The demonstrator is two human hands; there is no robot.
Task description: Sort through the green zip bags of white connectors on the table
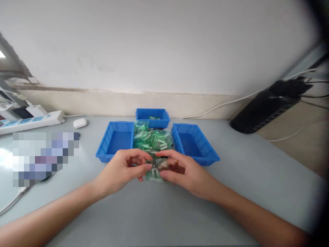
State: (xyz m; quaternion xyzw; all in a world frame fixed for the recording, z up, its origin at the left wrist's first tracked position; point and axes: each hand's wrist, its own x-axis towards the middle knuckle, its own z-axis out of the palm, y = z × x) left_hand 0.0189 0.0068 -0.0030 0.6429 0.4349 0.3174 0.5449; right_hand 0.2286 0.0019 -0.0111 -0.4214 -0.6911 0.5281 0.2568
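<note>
A clear plastic bag [151, 140] full of small green parts lies on the grey table between two blue bins. My left hand [123, 169] and my right hand [181, 171] meet at the bag's near end, fingers pinching its edge from both sides. The left blue bin [102, 151] and the right blue bin [205, 152] look bare inside. A third blue bin [164, 118] behind the bag holds a few green parts.
A white power strip [33, 120] and a small white case [80, 122] lie at the back left. A black device [267, 108] with cables sits at the back right. A blurred patch [45, 157] covers something at the left. The wall stands close behind the bins.
</note>
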